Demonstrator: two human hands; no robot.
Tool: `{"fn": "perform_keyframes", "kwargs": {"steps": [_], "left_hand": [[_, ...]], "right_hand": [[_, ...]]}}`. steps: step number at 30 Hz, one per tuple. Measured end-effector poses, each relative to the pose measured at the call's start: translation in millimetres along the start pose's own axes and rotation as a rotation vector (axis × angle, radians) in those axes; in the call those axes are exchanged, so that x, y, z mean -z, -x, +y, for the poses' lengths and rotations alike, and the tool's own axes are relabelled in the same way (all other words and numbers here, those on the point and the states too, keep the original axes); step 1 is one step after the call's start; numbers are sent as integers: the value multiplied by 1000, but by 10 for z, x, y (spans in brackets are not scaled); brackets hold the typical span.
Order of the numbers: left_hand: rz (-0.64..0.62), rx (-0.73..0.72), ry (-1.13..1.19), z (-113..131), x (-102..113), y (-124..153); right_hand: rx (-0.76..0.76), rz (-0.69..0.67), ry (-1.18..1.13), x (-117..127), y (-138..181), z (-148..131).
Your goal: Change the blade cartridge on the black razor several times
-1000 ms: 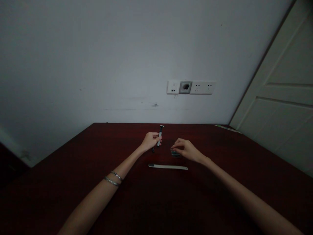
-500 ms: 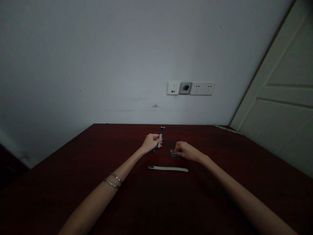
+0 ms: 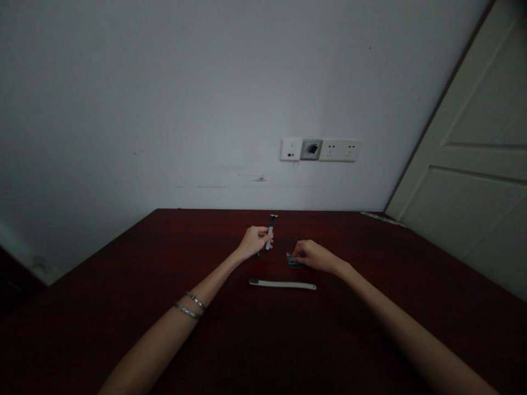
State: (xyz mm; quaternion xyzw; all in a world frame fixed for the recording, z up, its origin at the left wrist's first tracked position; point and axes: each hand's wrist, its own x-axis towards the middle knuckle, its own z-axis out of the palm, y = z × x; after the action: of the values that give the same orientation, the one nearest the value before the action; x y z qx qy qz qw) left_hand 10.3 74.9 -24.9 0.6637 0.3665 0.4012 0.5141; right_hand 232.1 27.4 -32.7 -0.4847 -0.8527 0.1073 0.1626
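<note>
My left hand [image 3: 252, 242] is closed around the grey handle of a razor [image 3: 269, 236], which stands nearly upright with its dark neck and head at the top. A small black piece [image 3: 257, 256] lies just under that hand, partly covered. To the right, my right hand [image 3: 310, 254] has its fingers pinched together on a small, flat, clear-and-greenish pack [image 3: 293, 263] on the table. The fingers hide part of the pack, and its contents are too small to make out. Nearer to me lies a long pale strip-like handle [image 3: 284, 284] with a dark grey left end and a small hole at its right end.
The dark red wooden table [image 3: 206, 340] reaches back to a pale wall [image 3: 185, 99]. Sockets [image 3: 337, 150] are set in the wall. A white panelled door [image 3: 473, 181] leans in view at the right, and a pale strip [image 3: 382, 219] lies along the table's back right edge.
Almost nothing differs. Both hands keep their places, the left on the razor and the right at the small pack; the whole view has shifted very slightly.
</note>
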Motion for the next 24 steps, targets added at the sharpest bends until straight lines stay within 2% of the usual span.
{"fn": "perform_keyframes", "kwargs": {"steps": [6,14,24], "left_hand": [[-3,11,-3,21,-12,10],[-20,47,19,24,-25,17],[-28,69,64,148,-50,91]], "right_hand": [[-15,1,-53,-18,-19,-16],[-92,-26,-294,39,-28,-10],[-156,125,-588,209,-112,-76]]}}
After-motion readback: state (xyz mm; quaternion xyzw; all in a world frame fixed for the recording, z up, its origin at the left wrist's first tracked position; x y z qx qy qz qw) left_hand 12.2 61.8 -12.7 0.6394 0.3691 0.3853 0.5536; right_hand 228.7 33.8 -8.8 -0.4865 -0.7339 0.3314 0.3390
